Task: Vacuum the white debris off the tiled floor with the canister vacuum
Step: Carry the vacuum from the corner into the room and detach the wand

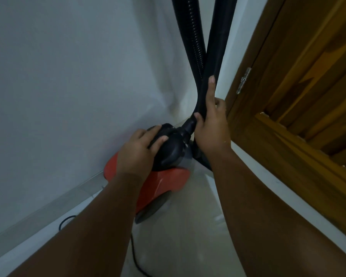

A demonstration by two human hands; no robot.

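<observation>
Head view, left fingers (155,129) curled over canister vacuum (164,182) — right fingers (210,88) gripping hose (216,47)

Red shell of the canister vacuum (164,182) was smooth glossy plastic; its black top housing was duller plastic with a slight sheen. The hose (196,47) rising from it was black ribbed plastic. The floor (198,226) under it was pale glossy tile. The wall (68,76) left of it was smooth matt paint. The door (308,76) right of it was varnished grainy wood with a bare metal hinge (244,80). The cord (136,260) on its near side was black and matt.
</observation>
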